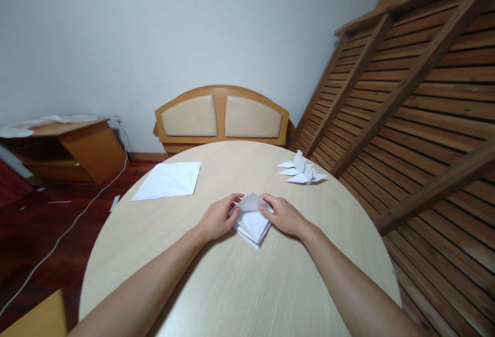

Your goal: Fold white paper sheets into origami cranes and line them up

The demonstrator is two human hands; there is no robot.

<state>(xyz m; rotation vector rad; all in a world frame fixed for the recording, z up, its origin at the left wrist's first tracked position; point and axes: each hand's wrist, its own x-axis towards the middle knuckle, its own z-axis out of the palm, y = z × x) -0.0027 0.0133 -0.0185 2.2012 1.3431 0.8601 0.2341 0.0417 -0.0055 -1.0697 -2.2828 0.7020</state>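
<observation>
A folded white sheet of paper (253, 223), square and layered, lies cornerwise on the table in front of me. One corner points toward me, with its layers slightly apart there, and a flap stands up at the far corner. On its left edge my left hand (221, 217) pinches the paper between thumb and fingers. My right hand (284, 215) grips the opposite edge, its thumb pressed on top near the flap's crease. The fingertips beneath the paper are partly hidden.
The round pale wooden table (216, 285) carries a stack of white paper (168, 180) at the far left and several folded paper cranes (303, 171) at the far right. Behind are a headboard (220, 115), leaning wooden slats (417, 94), a low cabinet (93, 151) and a floor cable (88, 205).
</observation>
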